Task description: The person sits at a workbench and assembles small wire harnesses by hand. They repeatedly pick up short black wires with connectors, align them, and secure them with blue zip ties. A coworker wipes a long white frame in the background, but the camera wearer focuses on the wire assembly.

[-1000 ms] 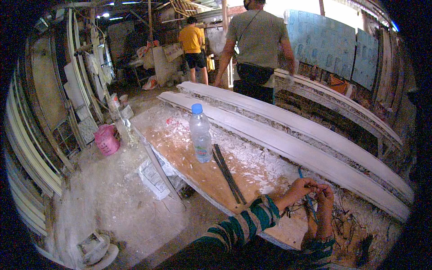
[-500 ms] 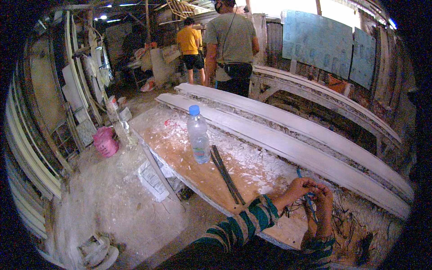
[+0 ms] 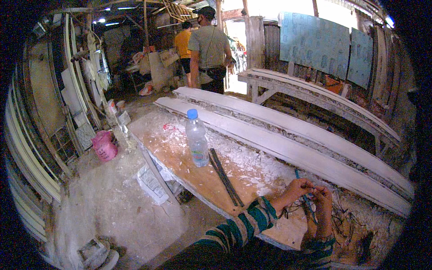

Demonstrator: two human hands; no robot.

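My left hand and my right hand meet above the near right part of the worktable, fingertips pinched close together. Between them runs a thin blue strip, its upper end showing past the left fingers and its lower end hanging beside the right palm. Whether it is cord or plastic, I cannot tell. Below and right of my hands lie tangled dark thin strands. Left of my forearm, two dark flat bars rest side by side on the board. Beyond them stands a clear bottle with a blue cap.
Two long white mouldings run along the table's far side. Behind is another long bench. A pink bag sits on the dusty floor at left. Two people, one in a grey shirt, one in a yellow shirt, stand at the back.
The person in grey has shifted left and farther off, partly covering the person in yellow and uncovering a bright doorway. The view has tilted slightly; my hands stay pinched together with the blue strip.
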